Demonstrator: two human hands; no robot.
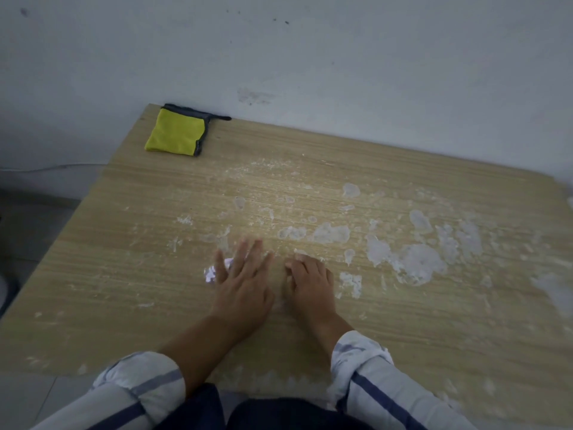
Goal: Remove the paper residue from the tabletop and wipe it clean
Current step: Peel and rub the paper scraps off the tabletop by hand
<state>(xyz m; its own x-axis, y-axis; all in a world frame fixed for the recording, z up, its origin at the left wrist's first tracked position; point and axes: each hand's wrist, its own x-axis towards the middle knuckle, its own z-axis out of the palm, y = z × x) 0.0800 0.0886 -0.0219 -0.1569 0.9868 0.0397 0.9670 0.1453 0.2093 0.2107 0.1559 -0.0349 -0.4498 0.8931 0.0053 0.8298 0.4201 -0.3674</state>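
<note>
A pale, scuffed wall point(341, 57) runs along the table's far edge. The table point(124, 274) is a rectangular slab with a light wood-grain laminate top, matte and streaked. Paper residue point(418, 262) is stuck over the table's middle and right part: thin, whitish, ragged patches, the largest a rounded blotch on the table's right half, with smaller flakes and powdery specks thinning toward the far edge and the left side. Two rolled-up sleeves point(366, 358) of light fabric with dark stripes cross the table's near edge. The left hand point(243, 290) lies flat on the table near its middle, fingers straight and spread wide, holding nothing. The right hand point(310, 280) sits just beside it on the table, fingers curled narrow with the tips down on the wood at a bit of residue; nothing shows in its grasp. A folded yellow cloth point(176, 133), soft and square with a dark grey trim, lies at the table's far left corner. A small crumpled white scrap point(212, 273) lies on the table at the left hand's outer finger.
</note>
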